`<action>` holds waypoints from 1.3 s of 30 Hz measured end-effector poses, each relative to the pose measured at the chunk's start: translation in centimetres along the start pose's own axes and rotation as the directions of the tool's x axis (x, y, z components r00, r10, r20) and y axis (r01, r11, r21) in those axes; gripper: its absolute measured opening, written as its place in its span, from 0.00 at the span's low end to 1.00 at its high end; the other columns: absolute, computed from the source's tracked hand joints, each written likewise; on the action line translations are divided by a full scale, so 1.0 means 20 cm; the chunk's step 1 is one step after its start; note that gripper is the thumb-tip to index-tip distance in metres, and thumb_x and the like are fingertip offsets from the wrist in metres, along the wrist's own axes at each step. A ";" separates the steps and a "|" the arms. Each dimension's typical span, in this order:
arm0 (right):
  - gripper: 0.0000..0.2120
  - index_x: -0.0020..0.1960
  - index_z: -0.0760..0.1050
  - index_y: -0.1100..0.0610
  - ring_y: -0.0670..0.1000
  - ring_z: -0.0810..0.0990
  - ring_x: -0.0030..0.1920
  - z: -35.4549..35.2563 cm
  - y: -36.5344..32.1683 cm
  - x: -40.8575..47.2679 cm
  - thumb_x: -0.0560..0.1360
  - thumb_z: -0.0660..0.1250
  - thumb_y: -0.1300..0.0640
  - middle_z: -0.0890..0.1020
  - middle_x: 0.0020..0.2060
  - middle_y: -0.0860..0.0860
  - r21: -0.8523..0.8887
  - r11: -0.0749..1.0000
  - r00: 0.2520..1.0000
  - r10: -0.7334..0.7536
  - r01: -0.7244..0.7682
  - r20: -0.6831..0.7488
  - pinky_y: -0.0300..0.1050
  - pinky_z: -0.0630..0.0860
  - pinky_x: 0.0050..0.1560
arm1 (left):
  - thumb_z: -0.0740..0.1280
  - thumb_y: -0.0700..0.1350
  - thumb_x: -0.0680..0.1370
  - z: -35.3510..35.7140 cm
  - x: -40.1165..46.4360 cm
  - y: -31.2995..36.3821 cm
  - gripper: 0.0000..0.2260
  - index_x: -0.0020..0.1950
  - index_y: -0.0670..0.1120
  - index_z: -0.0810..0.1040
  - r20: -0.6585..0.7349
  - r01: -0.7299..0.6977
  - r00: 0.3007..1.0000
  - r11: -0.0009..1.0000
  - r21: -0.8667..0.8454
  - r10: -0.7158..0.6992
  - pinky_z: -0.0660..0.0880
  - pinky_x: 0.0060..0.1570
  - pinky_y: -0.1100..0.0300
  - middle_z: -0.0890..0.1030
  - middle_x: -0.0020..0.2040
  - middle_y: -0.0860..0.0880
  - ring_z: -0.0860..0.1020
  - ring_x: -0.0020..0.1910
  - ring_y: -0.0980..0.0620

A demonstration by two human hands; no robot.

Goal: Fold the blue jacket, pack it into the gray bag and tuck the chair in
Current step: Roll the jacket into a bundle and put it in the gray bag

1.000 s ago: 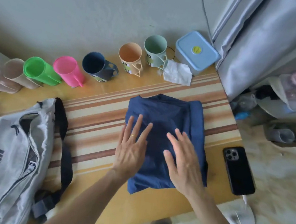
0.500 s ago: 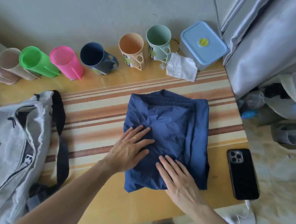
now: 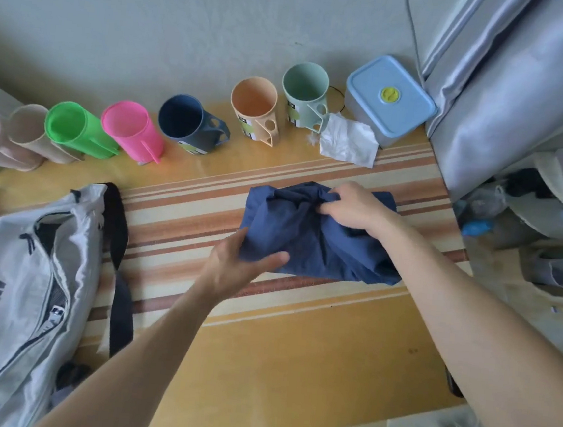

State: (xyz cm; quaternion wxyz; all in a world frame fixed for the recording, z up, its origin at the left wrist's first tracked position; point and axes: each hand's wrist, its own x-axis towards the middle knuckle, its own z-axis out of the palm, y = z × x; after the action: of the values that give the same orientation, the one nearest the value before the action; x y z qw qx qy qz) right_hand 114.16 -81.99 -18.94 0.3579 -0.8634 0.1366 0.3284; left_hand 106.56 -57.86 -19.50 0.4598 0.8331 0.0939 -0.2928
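Gray bag [image 3: 21, 295]: we see one at 8 o'clock, its left and lower parts cut off, its zip hard to make out.
Cups: we count seven in a row from 9 to 12 o'clock, the leftmost one cut off.
Left hand [image 3: 233, 270]: thumb and fingers pinch the bundle's near-left corner.
Blue jacket [image 3: 309, 236]: one, mid-table on the striped mat, long axis from 9 to 3 o'clock.
Right hand [image 3: 353, 206]: closed on bunched cloth at the far edge.
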 end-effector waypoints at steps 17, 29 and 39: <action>0.28 0.78 0.61 0.43 0.62 0.58 0.78 0.49 0.38 -0.04 0.79 0.56 0.39 0.60 0.80 0.54 -0.574 0.795 0.893 -0.387 0.196 -0.231 0.64 0.65 0.69 | 0.77 0.55 0.69 0.11 0.22 0.11 0.23 0.58 0.46 0.77 -0.346 0.272 0.878 0.940 -0.206 -0.330 0.82 0.47 0.49 0.82 0.50 0.47 0.82 0.51 0.43; 0.10 0.57 0.78 0.56 0.41 0.83 0.53 0.20 0.42 -0.26 0.80 0.59 0.60 0.85 0.51 0.51 0.923 0.347 0.982 -0.142 0.165 -0.123 0.39 0.75 0.57 | 0.55 0.53 0.79 0.53 0.07 0.58 0.22 0.57 0.40 0.82 -0.050 -0.215 0.976 0.970 -0.112 0.211 0.69 0.65 0.45 0.82 0.55 0.44 0.76 0.59 0.44; 0.34 0.76 0.68 0.51 0.57 0.70 0.71 0.18 0.78 -0.30 0.73 0.64 0.70 0.66 0.75 0.58 -0.136 0.939 0.643 -0.317 0.315 -0.697 0.52 0.73 0.68 | 0.55 0.40 0.84 0.81 0.08 0.32 0.23 0.80 0.45 0.62 0.044 -0.630 0.772 0.756 0.177 0.634 0.61 0.77 0.47 0.65 0.80 0.45 0.61 0.80 0.50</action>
State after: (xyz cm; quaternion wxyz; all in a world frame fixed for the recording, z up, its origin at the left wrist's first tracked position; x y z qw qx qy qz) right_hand 100.64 -90.55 -25.12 0.3280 -0.9332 0.1107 -0.0967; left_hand 104.20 -74.95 -22.42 0.4528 0.8568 -0.2155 -0.1201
